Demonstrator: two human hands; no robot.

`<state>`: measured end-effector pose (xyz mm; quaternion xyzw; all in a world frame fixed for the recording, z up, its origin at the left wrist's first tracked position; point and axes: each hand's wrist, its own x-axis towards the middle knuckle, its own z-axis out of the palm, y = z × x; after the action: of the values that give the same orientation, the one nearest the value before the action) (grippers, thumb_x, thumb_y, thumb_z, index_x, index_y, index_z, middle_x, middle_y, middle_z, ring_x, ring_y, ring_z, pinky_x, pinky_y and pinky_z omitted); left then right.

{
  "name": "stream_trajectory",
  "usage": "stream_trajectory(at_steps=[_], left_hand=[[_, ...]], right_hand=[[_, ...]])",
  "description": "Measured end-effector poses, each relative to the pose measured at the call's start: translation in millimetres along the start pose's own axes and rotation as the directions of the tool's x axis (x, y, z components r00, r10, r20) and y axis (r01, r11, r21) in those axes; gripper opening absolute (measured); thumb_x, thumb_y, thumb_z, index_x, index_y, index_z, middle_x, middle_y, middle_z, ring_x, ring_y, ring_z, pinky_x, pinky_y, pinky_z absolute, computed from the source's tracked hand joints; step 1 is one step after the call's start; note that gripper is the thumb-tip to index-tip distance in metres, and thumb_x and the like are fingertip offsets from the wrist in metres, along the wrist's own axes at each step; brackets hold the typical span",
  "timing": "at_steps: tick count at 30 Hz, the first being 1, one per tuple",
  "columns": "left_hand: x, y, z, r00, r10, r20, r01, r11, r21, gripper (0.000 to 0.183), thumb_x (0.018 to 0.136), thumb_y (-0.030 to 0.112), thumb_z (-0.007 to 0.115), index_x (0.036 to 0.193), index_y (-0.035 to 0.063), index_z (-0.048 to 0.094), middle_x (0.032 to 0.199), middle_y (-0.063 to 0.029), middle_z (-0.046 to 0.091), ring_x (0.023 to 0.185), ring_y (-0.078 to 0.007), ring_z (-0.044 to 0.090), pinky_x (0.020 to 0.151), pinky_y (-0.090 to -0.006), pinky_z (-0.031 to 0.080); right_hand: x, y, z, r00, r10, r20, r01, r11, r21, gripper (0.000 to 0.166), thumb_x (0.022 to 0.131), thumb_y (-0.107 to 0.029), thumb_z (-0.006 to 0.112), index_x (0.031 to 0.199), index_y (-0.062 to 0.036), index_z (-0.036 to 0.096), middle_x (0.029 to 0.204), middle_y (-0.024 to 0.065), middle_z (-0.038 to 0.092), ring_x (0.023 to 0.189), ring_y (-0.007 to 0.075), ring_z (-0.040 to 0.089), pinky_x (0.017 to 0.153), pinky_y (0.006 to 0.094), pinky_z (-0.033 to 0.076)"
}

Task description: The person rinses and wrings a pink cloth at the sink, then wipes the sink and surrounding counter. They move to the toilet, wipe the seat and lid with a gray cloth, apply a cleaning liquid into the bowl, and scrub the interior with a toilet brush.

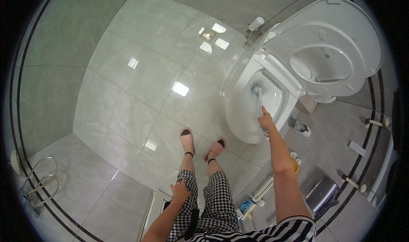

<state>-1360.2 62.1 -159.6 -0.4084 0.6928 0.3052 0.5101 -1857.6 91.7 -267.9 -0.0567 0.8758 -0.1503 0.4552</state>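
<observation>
In my right hand is the handle of a toilet brush, gripped with the fingers closed round it. The brush reaches down into the white toilet bowl, where its dark bristle head is at the bottom, partly hidden and blurred. Both the toilet seat and the lid stand raised. My left hand rests on the thigh of my checked trousers, away from the toilet; whether its fingers are curled round some cloth is hard to tell. A white brush holder is at the wall, right of the bowl.
Near the toilet's base are a floor drain and a white cylinder on a wall fitting. A grey box-like dispenser and wall hooks are on the right. A white door frame is at the lower left.
</observation>
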Motion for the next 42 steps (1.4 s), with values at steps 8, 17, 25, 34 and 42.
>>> stream_trajectory(at_steps=[8,17,25,34,42], left_hand=[[-4.9,-4.6,6.4,0.996,-0.007,-0.086,0.006,1.000,-0.011,0.085,0.064,0.044,0.075,0.130,0.0076,0.036,0.110,-0.0156,0.055,0.097,-0.0265,0.057,0.098,-0.0486,0.032],[-4.1,11.5,-0.2,1.000,-0.010,-0.024,0.009,1.000,-0.018,0.086,0.065,0.046,0.074,0.131,0.0067,0.036,0.111,-0.0162,0.055,0.095,-0.0259,0.058,0.098,-0.0468,0.031],[-5.6,12.0,-2.9,0.998,0.021,-0.052,-0.023,0.998,-0.056,0.082,0.064,0.042,0.075,0.128,0.0065,0.039,0.111,-0.0159,0.055,0.098,-0.0266,0.056,0.099,-0.0474,0.031],[-0.1,18.4,-0.7,1.000,0.009,0.009,-0.009,1.000,-0.002,0.086,0.065,0.047,0.073,0.131,0.0066,0.037,0.112,-0.0160,0.055,0.100,-0.0258,0.056,0.099,-0.0476,0.032],[2.4,10.5,3.1,0.999,0.031,-0.007,-0.031,0.998,0.050,0.085,0.067,0.050,0.071,0.132,0.0089,0.036,0.115,-0.0159,0.054,0.102,-0.0252,0.055,0.102,-0.0449,0.029]], right_hand=[[-2.4,16.0,56.0,0.996,0.010,-0.085,0.013,0.964,0.267,0.079,0.071,0.001,0.049,0.142,-0.0229,0.023,0.059,0.0077,0.053,0.043,0.0166,0.048,0.039,0.0318,0.042],[6.0,4.8,-18.9,0.995,0.027,0.099,-0.027,1.000,-0.005,0.082,0.069,0.002,0.052,0.141,-0.0276,0.024,0.066,0.0062,0.056,0.047,0.0181,0.053,0.044,0.0320,0.045],[12.8,44.6,49.5,0.971,-0.164,-0.177,0.147,0.984,-0.101,0.080,0.070,0.001,0.050,0.141,-0.0253,0.025,0.085,0.0103,0.060,0.052,0.0201,0.055,0.044,0.0336,0.047],[-15.1,18.5,-45.6,0.988,-0.048,0.148,0.048,0.999,0.006,0.082,0.069,0.001,0.051,0.141,-0.0257,0.024,0.072,0.0097,0.057,0.045,0.0157,0.047,0.043,0.0293,0.043],[13.4,21.7,74.2,0.960,-0.077,-0.270,0.065,0.996,-0.053,0.079,0.073,0.000,0.048,0.142,-0.0224,0.018,0.088,0.0182,0.062,0.060,0.0241,0.059,0.049,0.0326,0.048]])
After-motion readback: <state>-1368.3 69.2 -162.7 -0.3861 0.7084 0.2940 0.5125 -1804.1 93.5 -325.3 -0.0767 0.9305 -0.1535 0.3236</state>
